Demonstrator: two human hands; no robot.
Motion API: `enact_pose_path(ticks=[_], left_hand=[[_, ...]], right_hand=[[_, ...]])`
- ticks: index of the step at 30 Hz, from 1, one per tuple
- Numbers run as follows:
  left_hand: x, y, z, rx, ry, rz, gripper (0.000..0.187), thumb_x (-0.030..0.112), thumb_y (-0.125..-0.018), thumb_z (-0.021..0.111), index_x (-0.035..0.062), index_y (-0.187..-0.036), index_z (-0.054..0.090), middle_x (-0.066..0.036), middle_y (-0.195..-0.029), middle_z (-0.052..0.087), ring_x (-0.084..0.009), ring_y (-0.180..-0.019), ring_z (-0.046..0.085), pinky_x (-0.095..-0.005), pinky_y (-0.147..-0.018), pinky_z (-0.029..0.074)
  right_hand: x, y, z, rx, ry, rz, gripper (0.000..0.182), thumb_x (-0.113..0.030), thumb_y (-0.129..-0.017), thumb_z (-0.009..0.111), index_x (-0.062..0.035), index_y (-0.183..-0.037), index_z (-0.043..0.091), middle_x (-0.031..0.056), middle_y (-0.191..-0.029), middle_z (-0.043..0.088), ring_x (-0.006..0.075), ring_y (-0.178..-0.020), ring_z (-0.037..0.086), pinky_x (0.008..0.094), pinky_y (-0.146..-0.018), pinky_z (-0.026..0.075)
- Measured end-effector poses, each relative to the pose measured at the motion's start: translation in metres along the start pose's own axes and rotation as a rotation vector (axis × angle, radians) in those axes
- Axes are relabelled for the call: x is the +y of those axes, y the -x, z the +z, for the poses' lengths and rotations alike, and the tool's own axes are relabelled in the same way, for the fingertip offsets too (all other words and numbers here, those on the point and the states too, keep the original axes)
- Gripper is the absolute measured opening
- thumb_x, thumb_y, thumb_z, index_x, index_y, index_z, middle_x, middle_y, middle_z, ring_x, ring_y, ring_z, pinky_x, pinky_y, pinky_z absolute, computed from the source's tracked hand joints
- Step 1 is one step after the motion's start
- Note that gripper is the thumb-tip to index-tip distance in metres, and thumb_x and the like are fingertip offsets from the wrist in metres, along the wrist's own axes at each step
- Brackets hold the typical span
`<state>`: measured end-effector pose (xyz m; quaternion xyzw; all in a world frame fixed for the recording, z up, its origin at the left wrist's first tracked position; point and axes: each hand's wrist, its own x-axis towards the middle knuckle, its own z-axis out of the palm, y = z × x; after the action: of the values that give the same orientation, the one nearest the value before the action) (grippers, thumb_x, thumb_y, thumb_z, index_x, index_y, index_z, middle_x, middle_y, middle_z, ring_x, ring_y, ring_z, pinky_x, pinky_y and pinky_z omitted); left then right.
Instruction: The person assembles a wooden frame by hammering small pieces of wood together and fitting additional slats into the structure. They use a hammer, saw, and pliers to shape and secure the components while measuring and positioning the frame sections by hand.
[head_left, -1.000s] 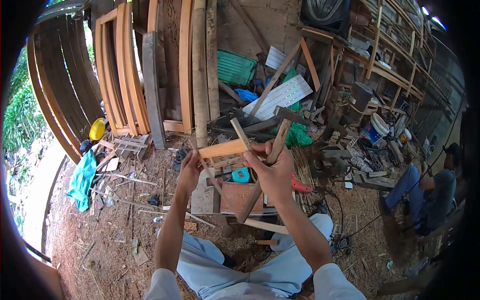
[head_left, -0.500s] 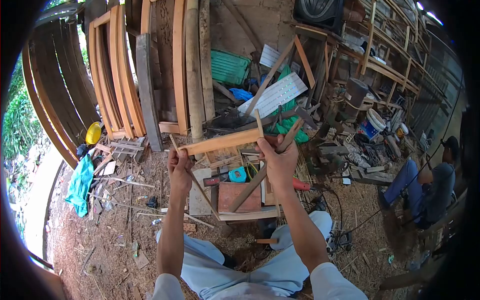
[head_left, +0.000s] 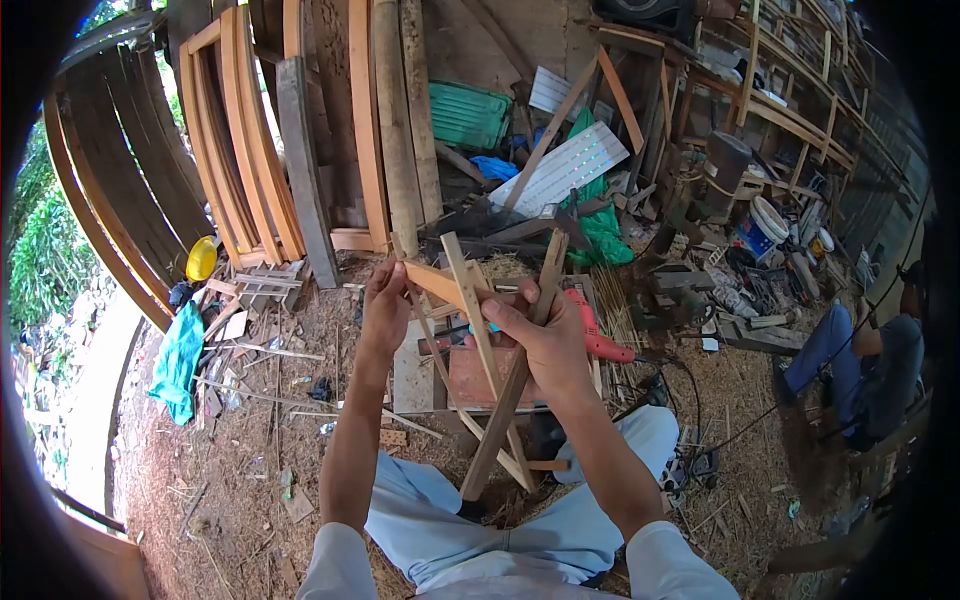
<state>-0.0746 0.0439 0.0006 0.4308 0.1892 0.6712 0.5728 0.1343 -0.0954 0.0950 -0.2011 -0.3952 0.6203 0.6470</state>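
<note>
I hold a small frame of thin wooden slats (head_left: 470, 300) up in front of me with both hands. My left hand (head_left: 386, 308) grips the end of an orange-brown slat at the frame's left. My right hand (head_left: 535, 335) is closed around a darker slat (head_left: 505, 400) that runs down toward my knees, where it crosses a paler slat. Below the frame lies a reddish wooden box (head_left: 480, 375) on a board. A red power drill (head_left: 598, 335) shows just right of my right hand, partly hidden by it.
Curved wooden frames (head_left: 250, 150) and planks lean on the back wall. A yellow helmet (head_left: 201, 259) and teal cloth (head_left: 178, 360) lie at left. Scrap wood, buckets and tools crowd the right. Another person (head_left: 880, 350) sits at the far right. A black cable crosses the sawdust floor.
The slat frame has turned: its orange-brown slat, level and raised before, now tilts down to the right, and the long slats point down toward my knees. Both hands have come closer together.
</note>
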Motion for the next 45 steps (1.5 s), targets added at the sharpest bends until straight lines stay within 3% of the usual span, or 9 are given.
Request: enact_pose_path(ticks=[5, 12, 14, 18, 20, 28, 37, 40, 45], left_hand=[[-0.011, -0.004, -0.017, -0.018, 0.101, -0.054, 0.018, 0.016, -0.096, 0.057, 0.0057, -0.110, 0.061, -0.001, -0.103, 0.064, -0.0100, -0.095, 0.058, -0.0272, -0.084, 0.046], [-0.008, -0.003, -0.018, -0.009, 0.087, -0.046, 0.025, 0.017, -0.096, 0.057, 0.0026, -0.116, 0.060, -0.003, -0.106, 0.065, -0.0114, -0.097, 0.059, -0.0283, -0.088, 0.046], [-0.008, -0.004, -0.019, -0.016, 0.087, -0.042, 0.026, 0.017, -0.096, 0.057, 0.0026, -0.117, 0.060, -0.003, -0.106, 0.064, -0.0114, -0.097, 0.059, -0.0286, -0.088, 0.046], [-0.001, 0.002, -0.010, 0.018, 0.073, -0.002, 0.026, 0.017, -0.095, 0.058, 0.0025, -0.117, 0.060, -0.003, -0.106, 0.065, -0.0116, -0.097, 0.059, -0.0292, -0.089, 0.046], [-0.001, 0.001, -0.011, 0.035, 0.070, -0.001, 0.025, 0.016, -0.095, 0.059, 0.0027, -0.116, 0.060, -0.003, -0.106, 0.065, -0.0118, -0.097, 0.059, -0.0291, -0.089, 0.046], [0.003, 0.003, -0.020, 0.100, 0.060, 0.050, 0.024, 0.013, -0.092, 0.063, 0.0039, -0.114, 0.060, -0.004, -0.103, 0.064, -0.0135, -0.095, 0.060, -0.0298, -0.087, 0.047], [0.007, 0.007, -0.001, 0.154, -0.153, 0.166, 0.020, 0.014, -0.095, 0.058, 0.0030, -0.112, 0.059, -0.005, -0.099, 0.065, -0.0118, -0.089, 0.061, -0.0259, -0.078, 0.050], [0.008, 0.027, 0.011, 0.076, -0.428, -0.002, 0.023, 0.014, -0.100, 0.046, -0.0004, -0.113, 0.057, -0.004, -0.093, 0.063, -0.0119, -0.077, 0.063, -0.0288, -0.074, 0.053], [-0.017, 0.077, -0.021, -0.162, -0.660, -0.105, 0.024, 0.016, -0.100, 0.048, 0.0017, -0.117, 0.057, -0.002, -0.079, 0.058, -0.0088, -0.065, 0.056, -0.0240, -0.060, 0.047]], right_hand=[[-0.001, 0.003, 0.007, -0.013, 0.004, 0.045, 0.027, -0.001, -0.086, 0.065, -0.0104, -0.089, 0.040, 0.0214, -0.104, 0.065, 0.0240, -0.096, 0.067, 0.0367, -0.071, 0.062], [-0.003, 0.005, 0.009, -0.011, 0.074, 0.043, 0.031, 0.000, -0.084, 0.067, -0.0089, -0.091, 0.039, 0.0188, -0.099, 0.065, 0.0221, -0.092, 0.067, 0.0389, -0.072, 0.062], [-0.001, 0.005, 0.010, -0.016, 0.124, 0.011, 0.031, 0.002, -0.085, 0.065, -0.0068, -0.091, 0.036, 0.0225, -0.096, 0.067, 0.0193, -0.080, 0.068, 0.0295, -0.063, 0.058], [0.001, 0.005, 0.010, -0.032, 0.121, 0.004, 0.033, 0.002, -0.084, 0.066, -0.0073, -0.091, 0.035, 0.0219, -0.094, 0.068, 0.0187, -0.077, 0.068, 0.0271, -0.062, 0.057], [0.001, 0.004, 0.009, -0.029, 0.198, -0.018, 0.034, 0.000, -0.082, 0.069, -0.0093, -0.092, 0.038, 0.0179, -0.098, 0.066, 0.0205, -0.090, 0.067, 0.0346, -0.072, 0.062], [0.002, 0.006, 0.006, 0.028, 0.221, -0.082, 0.036, 0.003, -0.081, 0.069, -0.0107, -0.093, 0.038, 0.0176, -0.101, 0.066, 0.0172, -0.090, 0.066, 0.0314, -0.073, 0.059], [0.027, -0.023, -0.039, 0.232, 0.265, -0.293, 0.034, -0.005, -0.082, 0.072, -0.0087, -0.093, 0.040, 0.0121, -0.096, 0.064, 0.0118, -0.070, 0.061, 0.0258, -0.060, 0.053], [0.022, -0.040, -0.055, 0.401, 0.103, -0.371, 0.034, -0.005, -0.083, 0.072, -0.0103, -0.092, 0.040, 0.0078, -0.088, 0.062, 0.0109, -0.067, 0.059, 0.0250, -0.059, 0.051], [0.013, -0.060, -0.125, 0.494, -0.044, -0.464, 0.030, -0.007, -0.085, 0.071, -0.0109, -0.088, 0.041, 0.0045, -0.080, 0.059, 0.0102, -0.066, 0.057, 0.0250, -0.060, 0.052]])
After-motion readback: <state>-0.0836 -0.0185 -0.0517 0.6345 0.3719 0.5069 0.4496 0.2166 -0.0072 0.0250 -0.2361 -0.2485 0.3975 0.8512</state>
